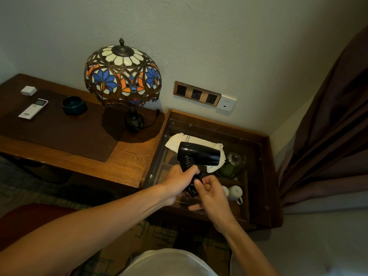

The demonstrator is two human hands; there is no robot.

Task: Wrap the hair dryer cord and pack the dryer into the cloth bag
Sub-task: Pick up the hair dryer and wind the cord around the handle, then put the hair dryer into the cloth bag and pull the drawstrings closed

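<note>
A black hair dryer (pixel 201 154) is held over a glass-topped cabinet, barrel pointing right. Its black cord (pixel 188 164) is coiled around the handle. My left hand (pixel 182 181) grips the handle over the coils. My right hand (pixel 209 193) pinches the loose end of the cord just below the handle. The white cloth bag (pixel 180 140) lies flat on the glass behind the dryer, partly hidden by it.
Under the glass top (pixel 251 162) sit a green kettle (pixel 232 165) and white cups (pixel 236 193). A stained-glass lamp (pixel 122 76), a dark bowl (pixel 74 105), a remote (pixel 33 108) and a small white box (pixel 29 90) stand on the wooden desk. Wall sockets (pixel 197 94) are behind; a curtain (pixel 328 136) hangs right.
</note>
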